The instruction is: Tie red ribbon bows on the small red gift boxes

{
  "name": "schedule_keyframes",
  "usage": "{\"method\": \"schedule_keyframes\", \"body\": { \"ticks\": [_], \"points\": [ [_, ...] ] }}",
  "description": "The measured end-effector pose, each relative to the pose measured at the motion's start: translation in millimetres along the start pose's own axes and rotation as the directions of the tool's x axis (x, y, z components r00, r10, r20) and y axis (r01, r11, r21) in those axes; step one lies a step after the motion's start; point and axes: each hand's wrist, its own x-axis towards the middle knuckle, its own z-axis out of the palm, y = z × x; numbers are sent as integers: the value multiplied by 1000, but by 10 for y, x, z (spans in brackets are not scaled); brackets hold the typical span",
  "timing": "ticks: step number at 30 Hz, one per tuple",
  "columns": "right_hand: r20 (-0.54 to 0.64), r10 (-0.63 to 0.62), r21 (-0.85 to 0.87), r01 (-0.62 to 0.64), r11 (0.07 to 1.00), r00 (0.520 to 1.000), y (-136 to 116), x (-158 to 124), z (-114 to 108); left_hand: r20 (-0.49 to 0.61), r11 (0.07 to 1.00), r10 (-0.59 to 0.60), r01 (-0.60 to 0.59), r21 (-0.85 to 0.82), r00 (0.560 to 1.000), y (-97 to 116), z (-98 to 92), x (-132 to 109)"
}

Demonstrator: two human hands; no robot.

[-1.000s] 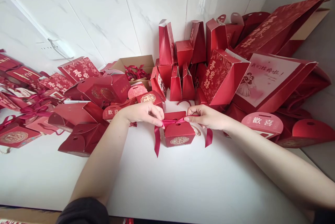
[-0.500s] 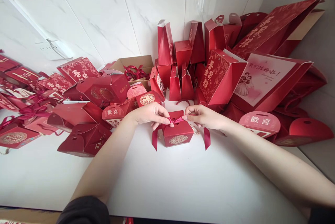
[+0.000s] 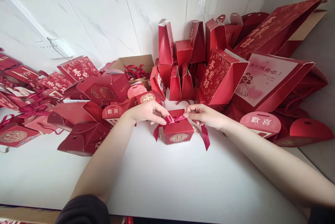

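A small red gift box point(image 3: 178, 134) with a round gold emblem stands on the white table point(image 3: 167, 182), just ahead of me. A dark pink ribbon point(image 3: 175, 118) crosses its top, and its two ends hang down beside the box. My left hand point(image 3: 146, 111) pinches the ribbon at the box's left top edge. My right hand point(image 3: 202, 115) pinches the ribbon at the right top edge. Both hands are closed on the ribbon, fingertips almost meeting over the lid.
Several red gift boxes and paper bags crowd the back of the table against the white tiled wall point(image 3: 104, 14). A brown cardboard box point(image 3: 136, 64) holds loose ribbons. Large red bags point(image 3: 264, 77) lie at the right. More red boxes point(image 3: 83, 136) sit left.
My hands have drawn closer together over the box. The ribbon's left hanging end has shortened and lifted, and the strip between my fingers is shorter.
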Motion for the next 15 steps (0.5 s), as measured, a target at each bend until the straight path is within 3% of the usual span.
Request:
{"method": "schedule_keyframes", "body": {
  "ticks": [3, 7, 11, 15],
  "points": [
    [15, -2, 4, 2, 1000, 1000, -1, -5, 4, 60, 989, 47, -55, 140, 997, 74, -102, -112],
    [10, 6, 4, -6, 1000, 1000, 11, -3, 8, -5, 942, -84, 81, 325, 996, 183, -89, -179],
    [10, -3, -3, 3, 1000, 1000, 20, 1, 11, -44, 921, -177, 181, 344, 983, 225, -2, -161],
    [11, -8, -9, 8, 1000, 1000, 18, 2, 15, 7, 950, -66, 61, 305, 998, 254, -3, -164]
  ]
}}
